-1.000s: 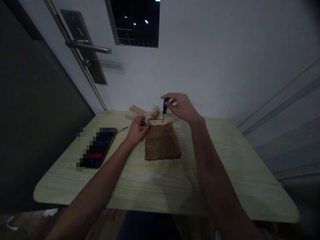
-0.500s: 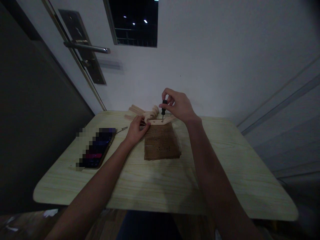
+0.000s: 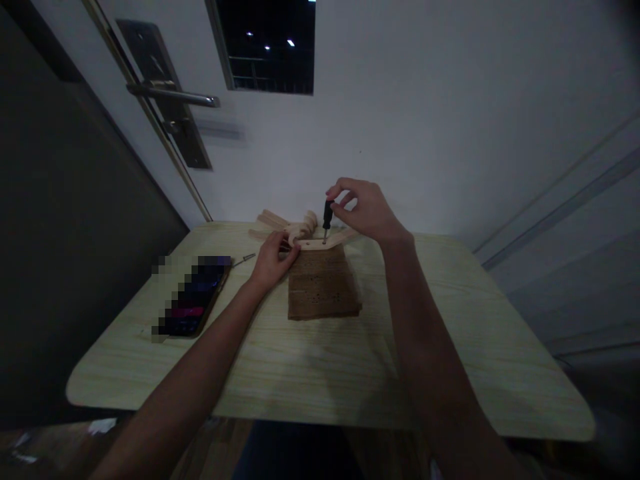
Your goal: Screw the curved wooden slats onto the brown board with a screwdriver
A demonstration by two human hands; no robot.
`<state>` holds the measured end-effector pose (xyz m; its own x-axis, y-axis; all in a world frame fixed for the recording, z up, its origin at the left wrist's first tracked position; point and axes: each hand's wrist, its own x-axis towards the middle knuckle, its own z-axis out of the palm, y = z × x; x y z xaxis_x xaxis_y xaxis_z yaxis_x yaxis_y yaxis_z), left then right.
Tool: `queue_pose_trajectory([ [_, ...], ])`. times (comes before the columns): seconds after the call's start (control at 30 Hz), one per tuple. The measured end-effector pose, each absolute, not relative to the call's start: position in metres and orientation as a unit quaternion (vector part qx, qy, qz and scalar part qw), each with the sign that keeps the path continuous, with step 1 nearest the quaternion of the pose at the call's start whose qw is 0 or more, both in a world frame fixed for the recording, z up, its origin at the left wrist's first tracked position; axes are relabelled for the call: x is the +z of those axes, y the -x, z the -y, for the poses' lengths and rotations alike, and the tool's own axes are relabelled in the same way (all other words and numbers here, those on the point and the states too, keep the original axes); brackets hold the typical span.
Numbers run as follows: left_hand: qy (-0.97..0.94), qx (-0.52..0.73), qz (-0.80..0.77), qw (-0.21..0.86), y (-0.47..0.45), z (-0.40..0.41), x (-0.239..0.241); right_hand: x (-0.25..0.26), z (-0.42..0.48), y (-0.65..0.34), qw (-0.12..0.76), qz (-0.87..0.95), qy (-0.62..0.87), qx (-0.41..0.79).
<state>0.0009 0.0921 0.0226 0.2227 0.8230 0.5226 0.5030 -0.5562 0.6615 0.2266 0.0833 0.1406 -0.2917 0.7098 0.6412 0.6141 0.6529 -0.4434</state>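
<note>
My right hand has its thumb and fingertips at the top of a small black-handled screwdriver. The screwdriver stands nearly upright, its metal tip at a hole in a pale wooden strip. My left hand is closed on the left end of this strip, though some fingers are hidden behind it. Beside that hand lies a curled pale wooden piece with several thin strips. Below the pale strip spreads a brown panel of thin layers with small holes.
A phone lies on the table at the left, partly pixelated. Next to it is a thin metal tool. Behind the table rises a white door with a lever handle and a dark window.
My right hand has shifted slightly right, and its fingers have turned and loosened around the top of the screwdriver. The left hand and the wooden pieces have stayed in place.
</note>
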Motion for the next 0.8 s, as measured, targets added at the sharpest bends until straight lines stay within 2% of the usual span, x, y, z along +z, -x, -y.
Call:
queue_pose_trajectory([
  [0.8, -0.762, 0.449, -0.430, 0.181, -0.0010, -0.0926, 0.0214, 0.1407, -0.0859, -0.2243, 0.401, 0.811, 0.425, 0.034],
])
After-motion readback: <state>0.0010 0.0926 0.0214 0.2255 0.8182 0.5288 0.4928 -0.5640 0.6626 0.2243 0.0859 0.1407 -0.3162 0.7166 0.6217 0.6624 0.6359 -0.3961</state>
